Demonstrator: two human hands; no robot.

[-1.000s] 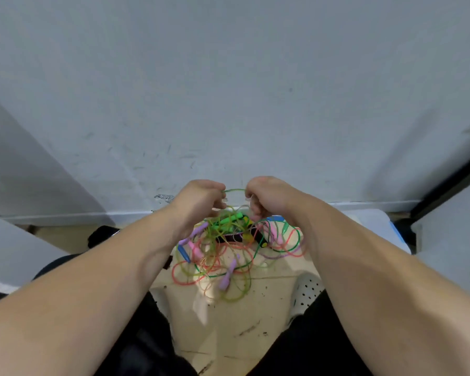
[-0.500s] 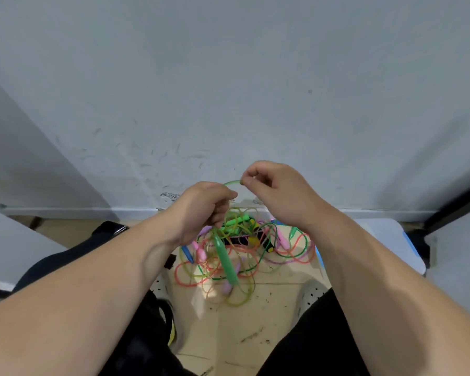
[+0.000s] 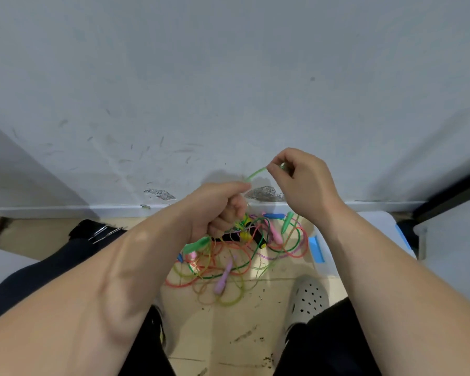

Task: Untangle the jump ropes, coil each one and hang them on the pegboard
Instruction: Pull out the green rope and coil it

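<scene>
Jump ropes [image 3: 236, 256] take up only a small part of your view. The biggest thing in front of you is the scuffed grey wall [image 3: 228, 77]. Below it is the pale floor [image 3: 228, 321], speckled with dark crumbs. Your 2 bare forearms reach in from the bottom corners. A white container [image 3: 377, 229] with a blue patch on its side sits at the right, against the wall.

The ropes lie on the floor in 1 loose tangle of orange, green, yellow and purple loops, between your knees and close to the wall. A white perforated shoe [image 3: 307, 297] sits just right of the heap.

Your left hand [image 3: 215, 210] is curled into a fist above the tangle, and its fingers are closed round a light green rope [image 3: 255, 173]. Your right hand [image 3: 301, 180] is higher and to the right. It pinches the same strand between thumb and forefinger, with the other fingers loosely bent. The short length between your hands slopes up to the right.

A green handle [image 3: 196, 244] hangs just below your left fist. In the heap you can pick out a lilac handle [image 3: 223, 278], a blue handle [image 3: 274, 215] and a black handle [image 3: 258, 238] with a yellow end.
</scene>
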